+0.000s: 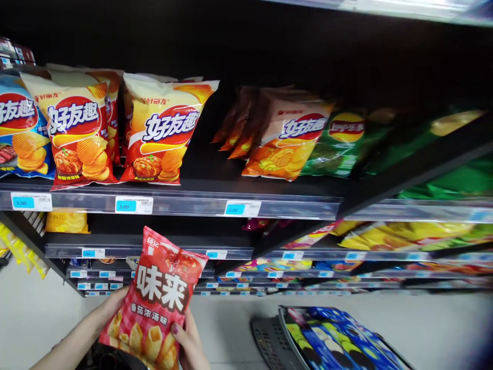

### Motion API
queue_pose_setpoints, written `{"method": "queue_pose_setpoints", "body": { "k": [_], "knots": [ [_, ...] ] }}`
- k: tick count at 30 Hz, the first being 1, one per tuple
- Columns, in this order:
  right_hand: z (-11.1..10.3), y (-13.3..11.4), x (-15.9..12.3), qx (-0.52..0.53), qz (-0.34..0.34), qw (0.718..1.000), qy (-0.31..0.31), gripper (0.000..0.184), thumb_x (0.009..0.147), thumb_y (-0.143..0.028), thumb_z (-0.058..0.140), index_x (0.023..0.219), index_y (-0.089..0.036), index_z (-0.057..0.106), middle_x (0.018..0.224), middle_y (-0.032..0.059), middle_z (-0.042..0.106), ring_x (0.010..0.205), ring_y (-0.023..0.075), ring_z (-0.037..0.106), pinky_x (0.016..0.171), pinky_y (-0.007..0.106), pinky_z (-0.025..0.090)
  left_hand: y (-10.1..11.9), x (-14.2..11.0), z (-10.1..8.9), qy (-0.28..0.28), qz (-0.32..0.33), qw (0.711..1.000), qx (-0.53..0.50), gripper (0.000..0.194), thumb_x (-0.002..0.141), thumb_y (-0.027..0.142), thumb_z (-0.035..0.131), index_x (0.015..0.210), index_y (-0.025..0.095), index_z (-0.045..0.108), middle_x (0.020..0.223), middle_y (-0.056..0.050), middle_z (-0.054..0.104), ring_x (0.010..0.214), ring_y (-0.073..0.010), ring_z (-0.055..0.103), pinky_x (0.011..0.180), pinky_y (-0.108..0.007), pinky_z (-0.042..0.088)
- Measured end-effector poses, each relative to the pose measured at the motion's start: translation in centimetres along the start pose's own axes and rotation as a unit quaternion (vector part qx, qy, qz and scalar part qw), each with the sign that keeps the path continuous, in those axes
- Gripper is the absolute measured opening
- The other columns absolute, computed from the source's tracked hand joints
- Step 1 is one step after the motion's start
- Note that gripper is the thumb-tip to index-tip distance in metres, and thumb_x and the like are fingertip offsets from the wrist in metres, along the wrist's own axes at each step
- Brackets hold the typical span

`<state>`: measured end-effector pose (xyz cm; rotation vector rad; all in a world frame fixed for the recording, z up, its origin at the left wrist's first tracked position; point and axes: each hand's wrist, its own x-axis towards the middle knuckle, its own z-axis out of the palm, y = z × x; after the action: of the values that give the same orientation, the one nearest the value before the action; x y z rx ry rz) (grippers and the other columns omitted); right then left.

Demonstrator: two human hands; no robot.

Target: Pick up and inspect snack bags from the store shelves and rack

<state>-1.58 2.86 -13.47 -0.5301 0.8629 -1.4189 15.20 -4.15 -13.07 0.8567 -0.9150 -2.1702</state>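
Observation:
A red snack bag (156, 300) with white characters and a checked pattern is held upright in front of the shelves. My left hand (110, 308) grips its left edge from behind, mostly hidden by the bag. My right hand (188, 341) holds the lower right corner, thumb on the front. Above stand chip bags on a shelf: a yellow-red bag (79, 133), another yellow-red bag (162, 131) and an orange bag (288, 141).
The shelf rail (185, 205) carries blue price tags. Green chip bags (342, 144) lie further right. Lower shelves hold more snacks. A dark basket (271, 341) with blue cookie packs (335, 341) sits on the pale floor at bottom right.

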Motion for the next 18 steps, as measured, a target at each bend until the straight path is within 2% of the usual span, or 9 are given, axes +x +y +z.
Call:
{"method": "queue_pose_setpoints", "body": {
  "k": [2, 4, 7, 9, 11, 14, 16, 18],
  "knots": [
    [0.0, -0.3, 0.1, -0.002, 0.006, 1.0, 0.01, 0.08, 0.052, -0.043, 0.085, 0.123, -0.029, 0.05, 0.125, 0.0081, 0.061, 0.117, 0.0349, 0.053, 0.097, 0.047, 0.044, 0.7, -0.6, -0.3, 0.015, 0.019, 1.0, 0.018, 0.046, 0.072, 0.051, 0.064, 0.106, 0.019, 0.067, 0.118, -0.009, 0.066, 0.122, -0.0311, 0.05, 0.106, -0.044, 0.032],
    [0.1, -0.3, 0.6, -0.016, 0.023, 1.0, 0.013, 0.082, 0.056, -0.042, 0.083, 0.128, -0.03, 0.045, 0.13, 0.0069, 0.057, 0.12, 0.0343, 0.051, 0.097, 0.047, 0.044, 1.6, -1.2, -0.4, 0.017, 0.047, 0.997, 0.064, 0.057, 0.064, 0.048, 0.073, 0.113, 0.02, 0.064, 0.129, -0.008, 0.059, 0.128, -0.0311, 0.042, 0.108, -0.041, 0.029],
    [0.4, -0.3, 2.2, -0.065, 0.012, 0.998, -0.002, 0.08, 0.062, -0.044, 0.078, 0.132, -0.03, 0.042, 0.136, 0.005, 0.051, 0.124, 0.0326, 0.047, 0.099, 0.046, 0.041, 2.9, -1.4, -0.3, -0.007, 0.131, 0.978, 0.164, 0.076, 0.054, 0.037, 0.083, 0.123, 0.021, 0.056, 0.136, -0.01, 0.051, 0.124, -0.033, 0.045, 0.104, -0.041, 0.035],
    [1.2, -0.8, 3.9, -0.122, -0.029, 0.992, -0.033, 0.078, 0.062, -0.042, 0.078, 0.131, -0.029, 0.044, 0.137, 0.0037, 0.05, 0.127, 0.0306, 0.043, 0.104, 0.044, 0.037, 3.8, -0.9, -0.2, 0.008, 0.184, 0.964, 0.189, 0.08, 0.051, 0.031, 0.084, 0.124, 0.02, 0.053, 0.132, -0.012, 0.054, 0.12, -0.033, 0.05, 0.101, -0.04, 0.038],
    [2.2, -1.7, 6.1, -0.177, -0.063, 0.979, -0.082, 0.075, 0.061, -0.038, 0.08, 0.128, -0.028, 0.047, 0.133, 0.0032, 0.054, 0.126, 0.0289, 0.045, 0.106, 0.042, 0.034, 5.0, 0.1, -0.6, 0.047, 0.197, 0.965, 0.168, 0.083, 0.046, 0.027, 0.086, 0.121, 0.017, 0.052, 0.123, -0.014, 0.061, 0.115, -0.0345, 0.054, 0.096, -0.04, 0.043],
    [3.6, -3.3, 10.5, -0.212, -0.077, 0.967, -0.116, 0.072, 0.06, -0.036, 0.08, 0.124, -0.026, 0.049, 0.125, 0.0055, 0.058, 0.112, 0.0274, 0.056, 0.096, 0.042, 0.044, 7.5, 2.7, -2.5, 0.101, 0.217, 0.96, 0.146, 0.08, 0.047, 0.027, 0.083, 0.118, 0.017, 0.049, 0.113, -0.012, 0.066, 0.106, -0.0342, 0.06, 0.088, -0.041, 0.049],
    [4.1, -4.3, 13.8, -0.221, -0.08, 0.968, -0.086, 0.067, 0.064, -0.035, 0.078, 0.123, -0.025, 0.049, 0.122, 0.0074, 0.057, 0.097, 0.0237, 0.063, 0.086, 0.04, 0.051, 9.7, 4.9, -4.4, 0.143, 0.251, 0.945, 0.151, 0.075, 0.047, 0.028, 0.082, 0.114, 0.017, 0.05, 0.109, -0.01, 0.067, 0.102, -0.0326, 0.062, 0.087, -0.041, 0.049],
    [4.3, -5.5, 17.0, -0.238, -0.089, 0.966, -0.04, 0.053, 0.074, -0.032, 0.072, 0.12, -0.021, 0.049, 0.116, 0.008, 0.058, 0.084, 0.0188, 0.065, 0.076, 0.037, 0.054, 11.9, 7.3, -6.3, 0.187, 0.278, 0.927, 0.168, 0.066, 0.049, 0.029, 0.082, 0.107, 0.014, 0.056, 0.104, -0.01, 0.068, 0.101, -0.032, 0.062, 0.091, -0.043, 0.047]
  ]
}}
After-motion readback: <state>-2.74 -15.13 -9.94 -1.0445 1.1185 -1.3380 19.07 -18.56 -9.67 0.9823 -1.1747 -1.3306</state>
